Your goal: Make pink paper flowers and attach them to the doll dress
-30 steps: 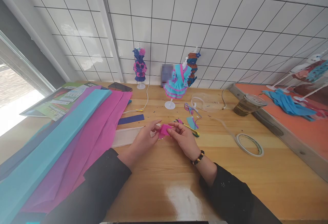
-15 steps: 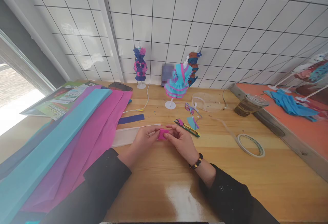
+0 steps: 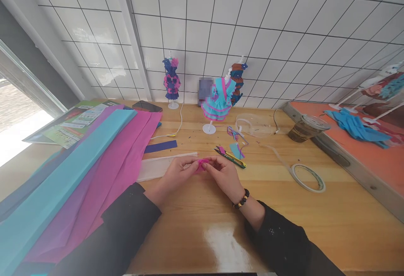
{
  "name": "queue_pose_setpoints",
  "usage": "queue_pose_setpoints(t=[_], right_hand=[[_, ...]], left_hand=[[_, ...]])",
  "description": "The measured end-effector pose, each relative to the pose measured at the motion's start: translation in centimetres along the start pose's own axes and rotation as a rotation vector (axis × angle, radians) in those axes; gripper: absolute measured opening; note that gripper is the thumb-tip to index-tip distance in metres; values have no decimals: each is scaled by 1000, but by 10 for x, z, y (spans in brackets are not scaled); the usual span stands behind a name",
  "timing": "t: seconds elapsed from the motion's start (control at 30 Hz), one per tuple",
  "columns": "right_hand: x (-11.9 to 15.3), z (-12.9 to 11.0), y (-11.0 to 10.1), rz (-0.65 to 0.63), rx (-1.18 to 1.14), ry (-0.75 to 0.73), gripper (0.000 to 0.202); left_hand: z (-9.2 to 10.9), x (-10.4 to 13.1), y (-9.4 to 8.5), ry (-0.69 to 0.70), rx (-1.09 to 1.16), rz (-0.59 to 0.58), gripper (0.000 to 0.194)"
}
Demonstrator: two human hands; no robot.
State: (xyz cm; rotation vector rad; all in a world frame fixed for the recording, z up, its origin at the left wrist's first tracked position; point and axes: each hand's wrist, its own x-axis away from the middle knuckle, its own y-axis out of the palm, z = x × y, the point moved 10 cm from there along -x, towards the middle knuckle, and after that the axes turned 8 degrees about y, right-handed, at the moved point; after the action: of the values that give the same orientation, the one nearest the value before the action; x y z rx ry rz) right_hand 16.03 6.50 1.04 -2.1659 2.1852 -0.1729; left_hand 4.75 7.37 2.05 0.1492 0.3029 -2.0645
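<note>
A small piece of pink crepe paper (image 3: 202, 165) is pinched between my two hands, gathered in folds at its middle. My left hand (image 3: 181, 173) grips its left side with thumb and fingers. On the other side, my right hand (image 3: 223, 174), with a beaded bracelet at the wrist, pinches it too. Just beyond the right hand lie green-and-yellow thread snips (image 3: 232, 158) and a light blue scrap (image 3: 235, 150). A white strip (image 3: 154, 167) runs flat beside and partly behind my left hand, and a dark blue strip (image 3: 160, 146) lies farther back.
Long folded crepe sheets (image 3: 94, 158) cover the table's left side. A small turquoise dress on a stand (image 3: 219, 101) rises behind my hands, with another dressed stand (image 3: 172, 82) to its left. A tape roll (image 3: 307, 178) and a brown cup (image 3: 306, 128) are on the right.
The pink paper, flat and folded half a second ago, is now pinched into gathers at its middle. Both hands stay in nearly the same place.
</note>
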Motion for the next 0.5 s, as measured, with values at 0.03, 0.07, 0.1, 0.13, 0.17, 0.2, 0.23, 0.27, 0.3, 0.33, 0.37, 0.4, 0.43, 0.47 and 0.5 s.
queue_pose_setpoints(t=[0.03, 0.07, 0.1, 0.13, 0.17, 0.2, 0.23, 0.27, 0.3, 0.33, 0.37, 0.4, 0.43, 0.47, 0.5], right_hand=[[0, 0, 0, 2, -1, 3, 21], [0, 0, 0, 4, 2, 7, 21], [0, 0, 0, 3, 5, 11, 21], [0, 0, 0, 0, 5, 14, 21], [0, 0, 0, -3, 5, 15, 21], [0, 0, 0, -3, 3, 13, 21], [0, 0, 0, 1, 3, 7, 21], [0, -1, 0, 11, 6, -2, 21], [0, -2, -1, 23, 13, -12, 21], [0, -3, -2, 36, 22, -20, 21], [0, -3, -2, 42, 29, -25, 20], [0, -3, -2, 43, 34, -27, 20], [0, -3, -1, 40, 36, -25, 20], [0, -3, 0, 35, 37, -21, 20], [0, -2, 0, 29, 39, -17, 20]], left_hand=[[1, 0, -1, 6, -19, -2, 29], [2, 0, -1, 11, -46, -7, 31], [3, 1, -1, 16, -71, -9, 33], [5, 1, -2, 19, -89, -10, 34], [6, 1, -1, 17, -96, -12, 34], [7, 1, -1, 12, -92, -14, 33], [8, 0, -1, 7, -86, -11, 31], [8, 0, 0, 4, -85, -7, 30], [8, 0, -1, 2, -92, 1, 29], [7, 0, -1, 2, -102, 10, 29], [6, -1, -2, 3, -110, 21, 28], [4, -1, -2, 5, -108, 29, 28], [1, -1, -2, 3, -90, 29, 29], [-3, -1, 0, -2, -58, 24, 29], [-7, -1, 1, -9, -16, 18, 29]])
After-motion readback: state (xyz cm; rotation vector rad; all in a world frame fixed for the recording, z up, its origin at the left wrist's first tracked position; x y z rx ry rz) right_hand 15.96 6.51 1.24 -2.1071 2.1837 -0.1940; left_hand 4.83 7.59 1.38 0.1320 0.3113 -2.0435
